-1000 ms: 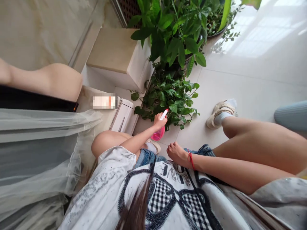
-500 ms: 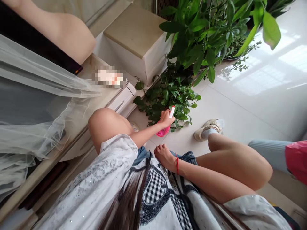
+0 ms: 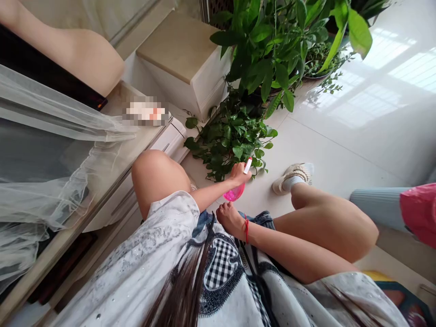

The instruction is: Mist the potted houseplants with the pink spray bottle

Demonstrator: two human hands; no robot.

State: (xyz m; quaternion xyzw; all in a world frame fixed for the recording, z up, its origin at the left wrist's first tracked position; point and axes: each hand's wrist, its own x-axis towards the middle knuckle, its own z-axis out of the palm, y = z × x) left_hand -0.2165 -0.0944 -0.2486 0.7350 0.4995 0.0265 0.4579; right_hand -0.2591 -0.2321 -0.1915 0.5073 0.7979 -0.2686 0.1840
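My left hand [image 3: 239, 173] grips a pink, white-nozzled spray bottle [image 3: 235, 192], leafy green plant [image 3: 228, 136] at eleven o'clock; my right hand [image 3: 232, 220] seems slack.

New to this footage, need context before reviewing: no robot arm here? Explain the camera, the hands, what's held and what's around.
Right, no machine: these are a person's bare hands, seen from one head-worn camera looking forward and down. The left hand grips a pink bottle with a white, red-tipped nozzle, close to the plants. The right hand, with a red bracelet at its wrist, is near the lap; no held thing shows. A pixelated item lies on the cabinet; what it is can't be told.
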